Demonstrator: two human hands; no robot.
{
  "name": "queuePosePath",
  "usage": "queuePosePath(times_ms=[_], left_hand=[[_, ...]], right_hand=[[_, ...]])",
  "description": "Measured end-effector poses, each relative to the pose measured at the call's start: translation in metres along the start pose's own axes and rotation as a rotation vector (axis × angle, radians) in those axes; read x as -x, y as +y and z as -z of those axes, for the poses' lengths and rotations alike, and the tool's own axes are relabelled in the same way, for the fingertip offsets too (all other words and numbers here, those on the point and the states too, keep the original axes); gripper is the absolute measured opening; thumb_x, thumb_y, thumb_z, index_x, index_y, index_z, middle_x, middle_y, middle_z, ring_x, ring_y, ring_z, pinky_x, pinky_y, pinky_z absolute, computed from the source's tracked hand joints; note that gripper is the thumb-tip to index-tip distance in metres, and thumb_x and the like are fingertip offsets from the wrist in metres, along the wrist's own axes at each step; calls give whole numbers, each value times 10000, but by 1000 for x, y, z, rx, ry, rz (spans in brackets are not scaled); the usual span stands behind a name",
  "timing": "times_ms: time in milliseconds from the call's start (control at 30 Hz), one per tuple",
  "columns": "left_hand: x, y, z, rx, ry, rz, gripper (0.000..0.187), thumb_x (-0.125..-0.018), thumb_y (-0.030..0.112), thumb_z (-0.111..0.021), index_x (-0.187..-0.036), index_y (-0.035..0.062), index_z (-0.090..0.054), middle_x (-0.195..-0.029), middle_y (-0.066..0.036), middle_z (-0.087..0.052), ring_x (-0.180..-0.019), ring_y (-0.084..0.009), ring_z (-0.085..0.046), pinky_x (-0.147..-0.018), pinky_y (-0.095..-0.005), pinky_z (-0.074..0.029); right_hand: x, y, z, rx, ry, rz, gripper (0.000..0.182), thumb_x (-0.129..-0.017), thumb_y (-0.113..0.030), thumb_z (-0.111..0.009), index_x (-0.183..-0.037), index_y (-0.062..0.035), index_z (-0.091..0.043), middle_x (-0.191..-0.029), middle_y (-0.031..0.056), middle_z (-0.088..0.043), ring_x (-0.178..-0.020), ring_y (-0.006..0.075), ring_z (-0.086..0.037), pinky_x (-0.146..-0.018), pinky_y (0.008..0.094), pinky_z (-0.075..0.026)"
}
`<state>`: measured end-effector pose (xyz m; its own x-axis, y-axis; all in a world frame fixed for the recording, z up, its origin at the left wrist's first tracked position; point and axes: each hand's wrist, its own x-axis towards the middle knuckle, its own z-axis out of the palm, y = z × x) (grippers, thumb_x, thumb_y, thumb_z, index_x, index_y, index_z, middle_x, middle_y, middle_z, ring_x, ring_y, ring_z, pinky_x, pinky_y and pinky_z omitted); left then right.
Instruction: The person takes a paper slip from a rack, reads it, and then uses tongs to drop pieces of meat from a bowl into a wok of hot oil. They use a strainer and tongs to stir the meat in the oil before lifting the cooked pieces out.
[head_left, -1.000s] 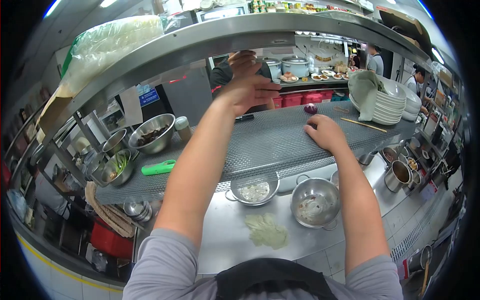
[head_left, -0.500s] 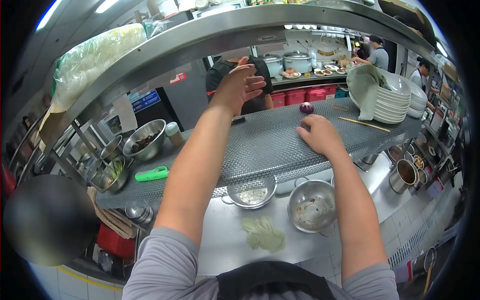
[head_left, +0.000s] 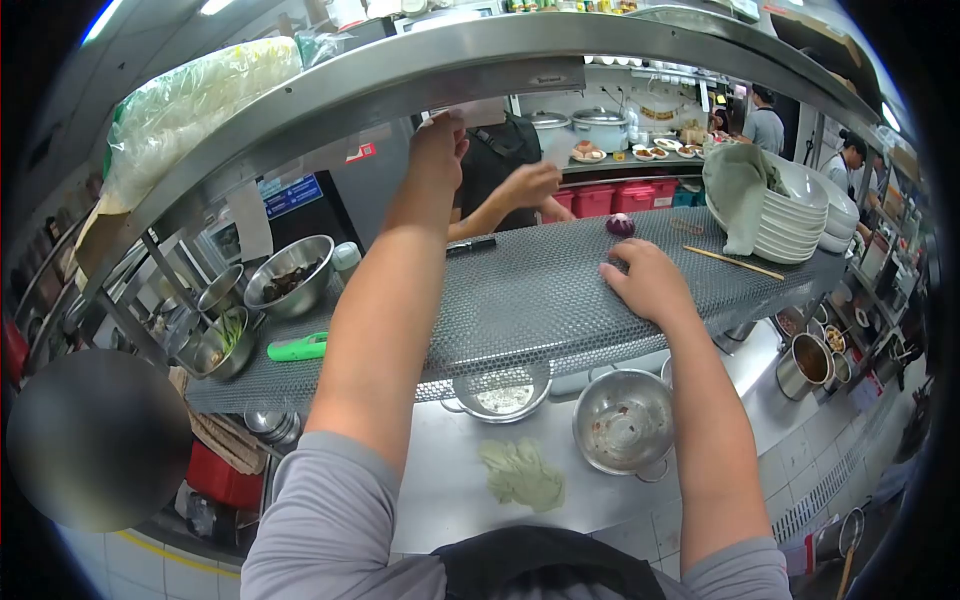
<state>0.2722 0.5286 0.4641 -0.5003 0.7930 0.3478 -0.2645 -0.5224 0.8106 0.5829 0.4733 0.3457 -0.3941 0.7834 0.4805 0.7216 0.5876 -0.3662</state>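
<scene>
My right grip (head_left: pixel 648 282) is resting on the mesh-covered shelf (head_left: pixel 520 310), thumb apart, holding nothing I can see, with a purple onion (head_left: pixel 620 225) sitting just beyond. My left grip (head_left: pixel 438 145) is curling in, fingers no longer spreading as half a second ago, near a paper slip (head_left: pixel 486 112); can't tell if it's clamping it. Farther off, a co-worker's hand (head_left: pixel 532 185) is newly showing, so likely the slip is occupying me.
</scene>
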Motion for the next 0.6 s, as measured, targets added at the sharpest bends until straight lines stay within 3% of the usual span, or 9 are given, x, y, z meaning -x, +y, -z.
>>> queuePosePath(times_ms=[267, 367, 433, 600], left_hand=[[4, -4, -1, -11, 5, -22, 256, -806, 40, -661, -1027, 155, -603, -928, 36, -591, -868, -104, -554, -819, -336, -398], [5, -7, -1, 5, -12, -22, 256, -811, 42, -656, -1032, 159, -601, -911, 40, -592, -847, -99, -559, -792, -328, -404], [8, -7, -2, 12, -14, -58, 243, -808, 60, -631, -1038, 137, -624, -813, 45, -560, -744, -72, -531, -686, -262, -413], [7, -13, 2, 24, 13, -40, 240, -824, 60, -637, -1047, 145, -611, -847, 50, -579, -775, -76, -547, -713, -281, -409]], right_hand=[[-2, 5, -6, -35, 28, 32, 328, -853, -276, -647, -1050, -16, -679, -1150, 150, -644, -1099, 320, -590, -936, 394, -469], [-1, 2, -3, -26, 21, 19, 316, -855, -269, -646, -1042, -16, -678, -1153, 145, -646, -1103, 313, -589, -932, 392, -471], [-2, 1, -2, -15, 14, 12, 311, -856, -266, -646, -1039, -16, -678, -1155, 142, -646, -1106, 309, -588, -930, 391, -472], [-2, 4, -6, -68, 35, 17, 315, -846, -273, -650, -1010, -9, -697, -1131, 158, -657, -1096, 317, -597, -968, 404, -450]])
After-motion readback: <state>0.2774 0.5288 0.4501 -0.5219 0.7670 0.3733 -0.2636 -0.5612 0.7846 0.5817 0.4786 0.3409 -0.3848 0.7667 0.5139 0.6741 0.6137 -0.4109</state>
